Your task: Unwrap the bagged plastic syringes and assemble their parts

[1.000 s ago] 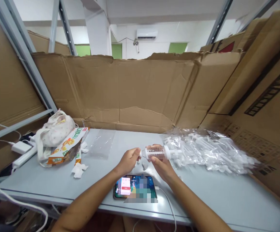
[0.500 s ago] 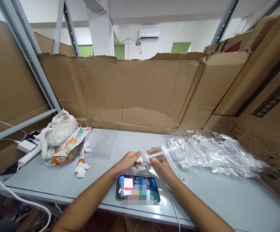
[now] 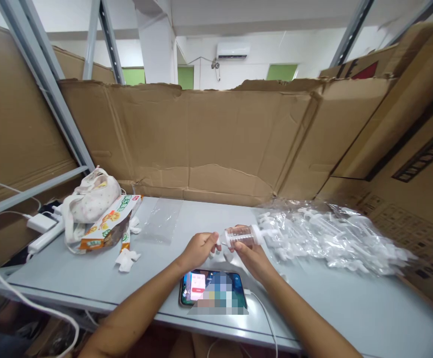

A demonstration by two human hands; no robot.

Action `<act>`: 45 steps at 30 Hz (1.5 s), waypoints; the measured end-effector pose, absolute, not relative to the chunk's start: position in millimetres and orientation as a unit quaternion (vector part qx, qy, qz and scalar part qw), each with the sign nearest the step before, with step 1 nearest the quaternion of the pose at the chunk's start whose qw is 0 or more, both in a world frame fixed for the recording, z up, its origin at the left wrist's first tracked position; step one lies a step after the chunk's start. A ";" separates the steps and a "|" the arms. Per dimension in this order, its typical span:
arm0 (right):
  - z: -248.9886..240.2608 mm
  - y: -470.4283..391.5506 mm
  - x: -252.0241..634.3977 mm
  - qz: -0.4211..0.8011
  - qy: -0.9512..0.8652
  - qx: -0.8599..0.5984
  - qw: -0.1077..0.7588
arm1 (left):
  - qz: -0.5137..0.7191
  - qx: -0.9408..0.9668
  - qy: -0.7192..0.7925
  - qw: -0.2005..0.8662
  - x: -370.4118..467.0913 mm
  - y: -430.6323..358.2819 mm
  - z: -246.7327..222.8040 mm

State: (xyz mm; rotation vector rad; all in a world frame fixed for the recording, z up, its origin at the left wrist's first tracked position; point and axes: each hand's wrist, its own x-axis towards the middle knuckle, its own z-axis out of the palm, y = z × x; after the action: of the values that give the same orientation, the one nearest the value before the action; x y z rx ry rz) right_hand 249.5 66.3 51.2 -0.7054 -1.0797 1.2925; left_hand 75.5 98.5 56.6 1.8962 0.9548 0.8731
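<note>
Clear bottle [image 3: 242,234] lies sideways in mid-air over table [image 3: 336,303], beyond phone [image 3: 207,287], left of bagged white parts [image 3: 324,233]; right hand [image 3: 253,257] clamped round its body, left hand [image 3: 200,248] pinching white end piece [image 3: 219,245] at narrow end; step looks like working that end, 2-handed; next move probably calls for steady right grip, fine left fingertip control

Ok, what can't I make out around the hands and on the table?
All in the head view:
What the left hand pinches: covered by its own fingers.
Clear cylinder: its underside, behind the right hand.
Phone: part of the screen, pixelated.
Plastic bag: how many white pieces, lost in wrinkles and glare.
</note>
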 end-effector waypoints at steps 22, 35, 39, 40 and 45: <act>57.6 70.9 268.7 0.506 -0.454 -0.323 0.659 | 0.377 0.720 0.459 0.358 60.2 124.6 52.6; 53.6 68.7 267.0 0.423 -0.576 -0.402 0.573 | 0.132 0.873 0.464 -0.068 42.2 141.6 44.0; 51.2 71.4 267.1 0.418 -0.573 -0.401 0.580 | 0.139 0.889 0.432 -0.066 43.0 137.1 46.4; 49.9 72.5 267.5 0.418 -0.571 -0.400 0.583 | 0.141 0.891 0.427 -0.061 43.3 136.3 46.7; 44.3 75.3 268.3 0.401 -0.583 -0.406 0.578 | 0.163 0.883 0.440 -0.004 47.3 137.3 45.8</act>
State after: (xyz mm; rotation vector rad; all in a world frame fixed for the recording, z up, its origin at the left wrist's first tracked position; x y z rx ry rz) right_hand 268.3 75.3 44.3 -0.9507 -1.3627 0.9376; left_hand 47.3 137.3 45.8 2.7807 1.3873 0.5141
